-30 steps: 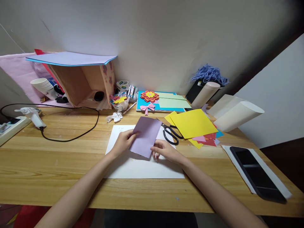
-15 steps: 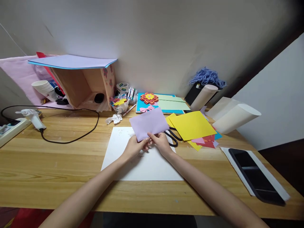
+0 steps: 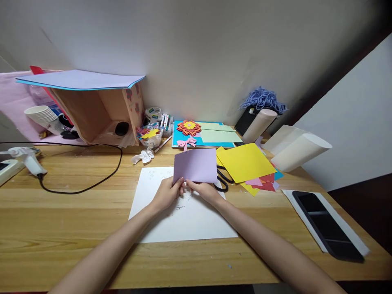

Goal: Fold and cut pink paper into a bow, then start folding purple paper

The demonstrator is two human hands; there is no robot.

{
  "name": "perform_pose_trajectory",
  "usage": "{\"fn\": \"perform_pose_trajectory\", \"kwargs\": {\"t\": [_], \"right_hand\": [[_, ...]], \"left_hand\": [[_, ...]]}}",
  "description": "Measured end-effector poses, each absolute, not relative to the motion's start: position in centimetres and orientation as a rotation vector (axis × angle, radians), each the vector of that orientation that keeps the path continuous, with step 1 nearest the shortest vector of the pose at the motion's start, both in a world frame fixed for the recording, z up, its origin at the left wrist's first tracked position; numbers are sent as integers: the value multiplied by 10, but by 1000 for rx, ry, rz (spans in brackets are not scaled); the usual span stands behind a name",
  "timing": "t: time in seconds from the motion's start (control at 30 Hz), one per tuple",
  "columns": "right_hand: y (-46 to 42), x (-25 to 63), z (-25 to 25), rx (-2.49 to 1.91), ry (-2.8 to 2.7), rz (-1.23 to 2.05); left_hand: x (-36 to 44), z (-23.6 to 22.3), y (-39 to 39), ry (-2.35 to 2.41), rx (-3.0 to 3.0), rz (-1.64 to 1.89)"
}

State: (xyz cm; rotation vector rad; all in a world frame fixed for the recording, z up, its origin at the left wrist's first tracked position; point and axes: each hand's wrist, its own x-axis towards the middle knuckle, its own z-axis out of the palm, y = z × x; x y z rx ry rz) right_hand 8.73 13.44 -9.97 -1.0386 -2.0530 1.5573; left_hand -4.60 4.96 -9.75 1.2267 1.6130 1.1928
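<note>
A rectangle of purple paper [image 3: 195,165] is held up between both hands over a white sheet [image 3: 159,228] with small marks on it. My left hand [image 3: 168,192] pinches the paper's lower left corner, thumb in front. With its thumb on the lower edge, my right hand [image 3: 203,190] grips the same paper; its other fingers are mostly hidden behind. Black scissor handles [image 3: 225,185] stick out just right of the purple paper, the blades out of sight. Yellow paper [image 3: 248,163] lies beside them over pink, red and blue scraps.
Behind the hands, a layered paper flower [image 3: 189,127] and pink bow [image 3: 186,143] rest on blue and green sheets. Left are an open box [image 3: 134,106], a glue gun [image 3: 29,160] and its black cord [image 3: 82,192]. A phone [image 3: 327,224] and paper rolls [image 3: 303,153] stand right.
The purple paper has turned from tilted to nearly level and come slightly lower, still in both hands. The camera view has shifted a little, so the left-side items appear further left.
</note>
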Motion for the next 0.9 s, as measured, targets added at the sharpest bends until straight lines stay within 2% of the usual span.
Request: {"fn": "perform_pose_trajectory", "kwargs": {"t": [0.23, 0.47, 0.73, 0.9], "right_hand": [[139, 99, -97, -1178, -2043, 1449], [169, 123, -84, -984, -1925, 1461], [184, 143, -74, -1051, -1797, 1441], [181, 138, -76, -984, -1721, 1635]], "left_hand": [[-47, -94, 46, 1555, 1219, 1186], [-52, -94, 48, 1499, 1120, 1221], [-56, -94, 47, 1489, 1070, 1240], [-57, -88, 44, 1469, 1083, 1185]]}}
